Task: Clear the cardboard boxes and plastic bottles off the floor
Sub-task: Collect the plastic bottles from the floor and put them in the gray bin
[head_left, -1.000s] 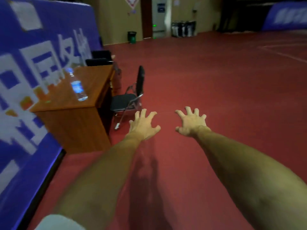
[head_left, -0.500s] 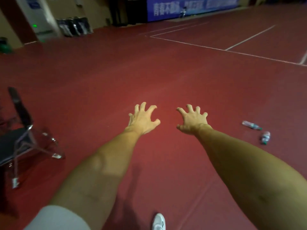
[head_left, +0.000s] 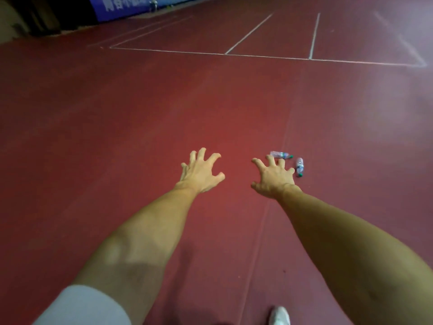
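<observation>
Two clear plastic bottles with green caps lie on the red floor (head_left: 140, 137) ahead. One bottle (head_left: 280, 155) lies crosswise, just past the fingertips of my right hand (head_left: 273, 178). The other bottle (head_left: 299, 167) lies lengthwise to the right of that hand. My left hand (head_left: 201, 173) is stretched out in front, fingers spread and slightly bent, holding nothing. My right hand is spread the same way and holds nothing. Both hands are in the air, apart from the bottles. No cardboard box is in view.
White court lines (head_left: 248, 34) cross the red floor farther ahead. A blue banner (head_left: 131, 5) stands along the far wall at the top left. My white shoe (head_left: 280, 315) shows at the bottom edge.
The view has swung right: the desk and the chair have left the frame. The two bottles now sit near the middle, close to my right hand. Both hands stay spread.
</observation>
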